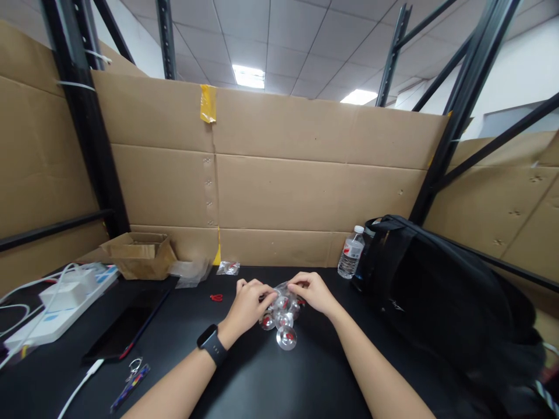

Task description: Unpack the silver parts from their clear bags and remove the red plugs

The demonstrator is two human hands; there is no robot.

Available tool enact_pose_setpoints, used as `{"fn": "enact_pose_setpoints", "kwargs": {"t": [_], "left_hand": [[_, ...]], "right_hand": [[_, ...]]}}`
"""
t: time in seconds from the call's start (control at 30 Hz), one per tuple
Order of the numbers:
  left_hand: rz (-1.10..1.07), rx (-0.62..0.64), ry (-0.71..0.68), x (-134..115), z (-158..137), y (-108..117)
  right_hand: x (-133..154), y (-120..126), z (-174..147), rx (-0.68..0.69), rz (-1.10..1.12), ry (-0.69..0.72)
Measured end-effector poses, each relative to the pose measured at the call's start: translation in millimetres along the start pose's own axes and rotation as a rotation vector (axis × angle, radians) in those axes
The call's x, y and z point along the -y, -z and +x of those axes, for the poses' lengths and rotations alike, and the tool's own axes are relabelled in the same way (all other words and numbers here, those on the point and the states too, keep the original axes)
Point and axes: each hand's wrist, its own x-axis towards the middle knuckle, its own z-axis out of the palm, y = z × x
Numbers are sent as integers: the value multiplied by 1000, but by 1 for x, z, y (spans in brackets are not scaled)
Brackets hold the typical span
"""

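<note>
A cluster of clear, round, dome-like pieces with red centres, resembling suction cups (pixel 283 319), lies on the black table between my hands. One of them (pixel 286 337) sits nearest to me, at the front of the cluster. My left hand (pixel 250 304), with a dark watch on its wrist, is closed at the cluster's upper left, thumb and fingers pinching its edge. From the upper right, my right hand (pixel 313 292) pinches what looks like thin clear plastic (pixel 282 287) at the back of the pile. Exactly what each fingertip grips is partly hidden.
A small red item (pixel 216 297) and a clear packet (pixel 228 267) lie behind my left hand. Left are an open carton (pixel 140 256), power strip (pixel 61 311), phone (pixel 126 323) and keychain (pixel 131 384). Right stand a water bottle (pixel 351 253) and black bag (pixel 437 297). Cardboard walls surround the table.
</note>
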Motion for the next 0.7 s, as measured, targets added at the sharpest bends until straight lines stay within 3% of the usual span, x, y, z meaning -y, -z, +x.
{"fn": "enact_pose_setpoints", "kwargs": {"t": [0.23, 0.4, 0.53, 0.6, 0.7], "left_hand": [[-86, 14, 32, 0, 0, 1], [-193, -51, 78, 4, 3, -1], [-159, -231, 90, 5, 2, 4], [-100, -284, 13, 4, 1, 8], [9, -158, -201, 3, -1, 13]], "right_hand": [[9, -10, 0, -154, 118, -1], [14, -13, -1, -88, 71, 17], [11, -18, -1, -67, 246, -113], [10, -19, -1, -100, 324, -185], [10, -20, -2, -130, 409, -287]]}}
